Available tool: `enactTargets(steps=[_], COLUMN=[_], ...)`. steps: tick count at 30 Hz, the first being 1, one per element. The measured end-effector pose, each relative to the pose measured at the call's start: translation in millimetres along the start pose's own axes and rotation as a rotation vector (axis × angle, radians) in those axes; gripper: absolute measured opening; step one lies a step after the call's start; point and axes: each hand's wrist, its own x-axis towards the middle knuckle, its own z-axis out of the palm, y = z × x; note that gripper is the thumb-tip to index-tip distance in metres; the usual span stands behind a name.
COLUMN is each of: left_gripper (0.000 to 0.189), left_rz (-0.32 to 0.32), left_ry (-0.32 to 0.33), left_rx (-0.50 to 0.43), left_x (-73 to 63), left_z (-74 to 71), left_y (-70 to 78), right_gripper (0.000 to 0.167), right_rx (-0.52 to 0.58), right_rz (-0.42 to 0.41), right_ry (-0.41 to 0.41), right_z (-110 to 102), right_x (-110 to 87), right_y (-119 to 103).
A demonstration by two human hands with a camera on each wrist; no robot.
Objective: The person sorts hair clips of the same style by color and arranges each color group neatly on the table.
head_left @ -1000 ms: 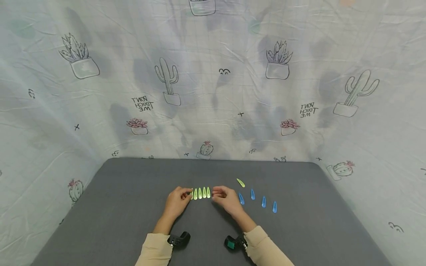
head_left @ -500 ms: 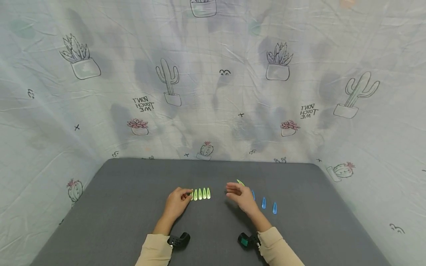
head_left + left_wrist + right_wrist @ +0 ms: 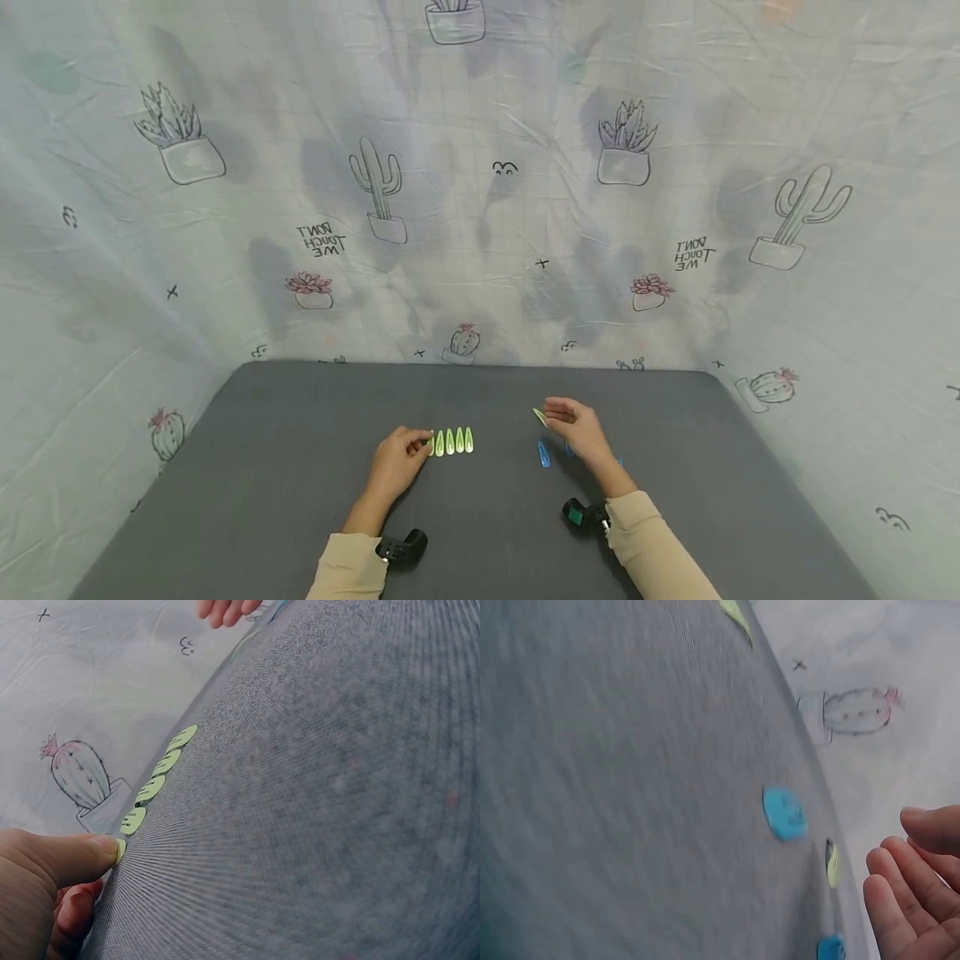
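Note:
Several yellow-green snap hair clips stand side by side in a row [image 3: 450, 442] at the middle of the table. My left hand [image 3: 397, 463] pinches the leftmost hair clip [image 3: 121, 852] between thumb and fingers, at the row's end. Further right lies a lone green hair clip [image 3: 538, 415], tilted, with the fingers of my right hand [image 3: 585, 433] right at its side. That hand's fingers are relaxed and apart from the thumb in the right wrist view, where the lone clip [image 3: 832, 864] shows beyond the fingertips.
A blue hair clip [image 3: 543, 453] lies just below the right hand. Other blue clips [image 3: 567, 448] are partly hidden by that hand and wrist. The grey table [image 3: 285, 467] ends at a printed cloth backdrop [image 3: 480, 250].
My right hand has moved right and away from the row's right end to the lone green hair clip, now covering some blue clips. The left hand stays on the leftmost clip.

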Motion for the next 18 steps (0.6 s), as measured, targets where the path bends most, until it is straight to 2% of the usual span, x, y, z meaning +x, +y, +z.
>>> enactTargets(steps=[2, 6, 13, 18], left_gripper=[0.016, 0.016, 0.016, 0.016], left_rz=[-0.002, -0.002, 0.008, 0.017], left_ry=[-0.003, -0.001, 0.009, 0.018], left_rx=[-0.002, -0.001, -0.002, 0.002], left_x=[-0.9, -0.4, 0.3, 0.4], left_z=[0.1, 0.6, 2.1, 2.3], left_y=[0.1, -0.4, -2.0, -1.6], right_gripper=[0.04, 0.037, 0.036, 0.034], right_rx=[-0.037, -0.113, -0.159, -0.192], right_rz=[0.005, 0.002, 0.073, 0.078], right_ry=[-0.002, -0.025, -0.058, -0.065], right_z=[-3, -8, -8, -5], right_x=[6.5, 12.5, 22.3, 26.8], right_y=[10, 12, 20, 19])
